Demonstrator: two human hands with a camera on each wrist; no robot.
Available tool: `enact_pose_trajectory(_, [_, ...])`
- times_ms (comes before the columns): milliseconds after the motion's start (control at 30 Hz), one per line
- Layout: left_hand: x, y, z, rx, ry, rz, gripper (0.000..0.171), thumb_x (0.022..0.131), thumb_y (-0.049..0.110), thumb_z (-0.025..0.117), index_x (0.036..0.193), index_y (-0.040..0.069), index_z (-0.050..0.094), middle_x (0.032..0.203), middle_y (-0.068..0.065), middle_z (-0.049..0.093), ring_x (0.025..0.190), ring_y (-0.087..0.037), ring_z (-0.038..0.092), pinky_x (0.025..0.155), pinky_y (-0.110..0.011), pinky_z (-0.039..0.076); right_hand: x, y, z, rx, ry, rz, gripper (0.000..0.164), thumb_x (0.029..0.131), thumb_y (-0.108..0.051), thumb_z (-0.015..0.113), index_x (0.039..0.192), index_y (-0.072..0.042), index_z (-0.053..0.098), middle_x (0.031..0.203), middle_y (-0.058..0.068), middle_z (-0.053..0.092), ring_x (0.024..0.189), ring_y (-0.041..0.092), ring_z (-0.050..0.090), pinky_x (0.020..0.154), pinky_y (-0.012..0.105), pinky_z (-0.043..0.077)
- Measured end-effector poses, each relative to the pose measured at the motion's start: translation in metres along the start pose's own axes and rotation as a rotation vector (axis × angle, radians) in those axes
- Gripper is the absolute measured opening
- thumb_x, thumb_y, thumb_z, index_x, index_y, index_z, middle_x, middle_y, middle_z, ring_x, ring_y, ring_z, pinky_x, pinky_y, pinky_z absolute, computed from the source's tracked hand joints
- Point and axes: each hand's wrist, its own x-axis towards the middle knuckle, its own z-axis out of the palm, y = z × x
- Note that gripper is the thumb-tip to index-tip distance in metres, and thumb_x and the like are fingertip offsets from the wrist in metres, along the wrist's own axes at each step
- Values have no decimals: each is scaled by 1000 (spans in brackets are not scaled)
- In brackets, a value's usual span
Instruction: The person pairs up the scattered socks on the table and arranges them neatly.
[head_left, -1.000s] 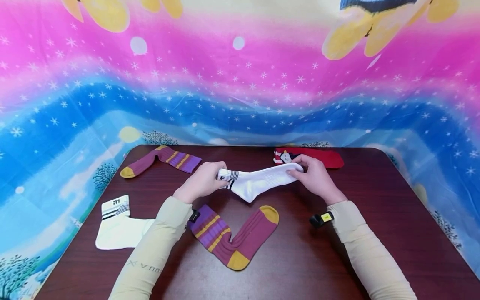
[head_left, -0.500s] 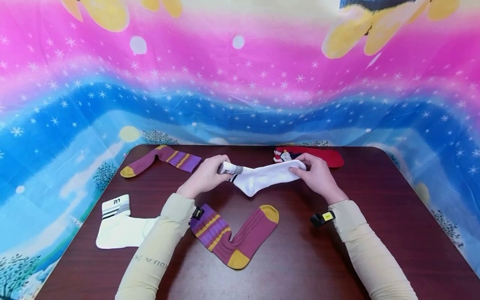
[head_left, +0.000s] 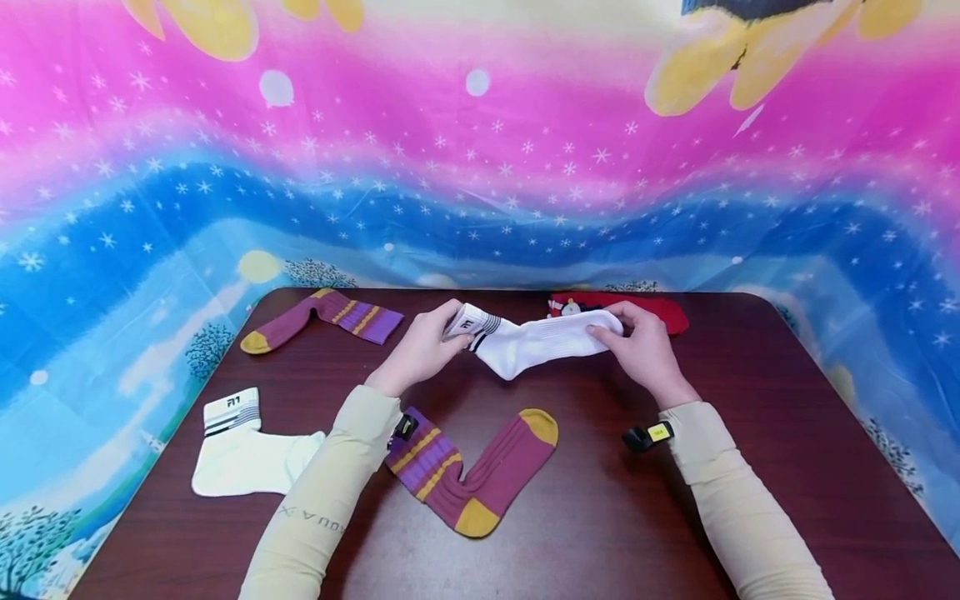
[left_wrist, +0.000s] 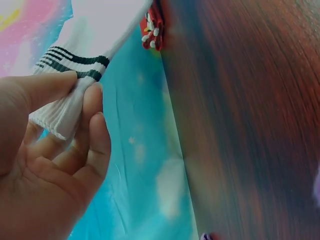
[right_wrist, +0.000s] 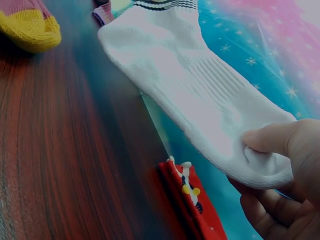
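A white sock [head_left: 540, 343] with black stripes at its cuff is held stretched sideways above the table. My left hand [head_left: 426, 343] pinches the striped cuff; in the left wrist view the thumb lies over the black bands with the fingers behind. At the other end, my right hand [head_left: 643, 348] pinches the toe, its thumb on top of the fabric in the right wrist view. Below the held sock lies a purple and maroon sock [head_left: 480, 475] with a mustard heel and toe. A matching white sock [head_left: 243, 454] lies at the left, partly covered by my left sleeve.
A second purple and maroon sock [head_left: 322, 321] lies at the back left of the dark wooden table [head_left: 750, 500]. Behind the held sock is a red sock [head_left: 663, 311] with a cartoon figure. A colourful printed cloth [head_left: 480, 167] hangs around the table's back and sides.
Both hands have shifted slightly to the right and away from me, carrying the white sock along. It now overlaps more of the red sock. The socks on the table have stayed put.
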Motion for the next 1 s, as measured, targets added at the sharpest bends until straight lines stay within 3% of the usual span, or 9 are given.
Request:
enact_pose_trajectory(133, [2, 0, 2, 8, 15, 6, 23, 94, 8, 74, 115, 4, 64, 111, -12, 72, 97, -23, 67, 84, -40, 55, 0, 1, -4, 4, 21, -2, 38, 93, -32, 78, 119, -6, 69, 116, 15, 70, 93, 28, 65, 72, 16, 52])
enact_pose_trajectory(533, [5, 5, 8, -16, 54, -31, 16, 97, 18, 72, 105, 6, 65, 96, -6, 72, 76, -22, 64, 68, -33, 51, 1, 3, -18, -32, 86, -14, 42, 92, -39, 77, 119, -7, 70, 112, 14, 72, 89, 24, 65, 72, 17, 51])
enact_pose_trajectory(700, [8, 10, 11, -2, 84, -48, 17, 98, 20, 72, 104, 6, 65, 95, -7, 72, 76, -22, 60, 67, -34, 49, 1, 5, -23, -25, 96, -13, 45, 93, -40, 75, 122, -6, 69, 112, 15, 71, 89, 24, 63, 71, 17, 49])
enact_pose_trajectory(1000, [16, 9, 24, -40, 73, -65, 16, 101, 16, 66, 111, 4, 66, 93, -7, 70, 81, -24, 64, 74, -35, 51, 2, 9, -30, -35, 117, -9, 45, 98, -37, 69, 128, -3, 67, 117, 17, 68, 92, 24, 60, 70, 16, 47])
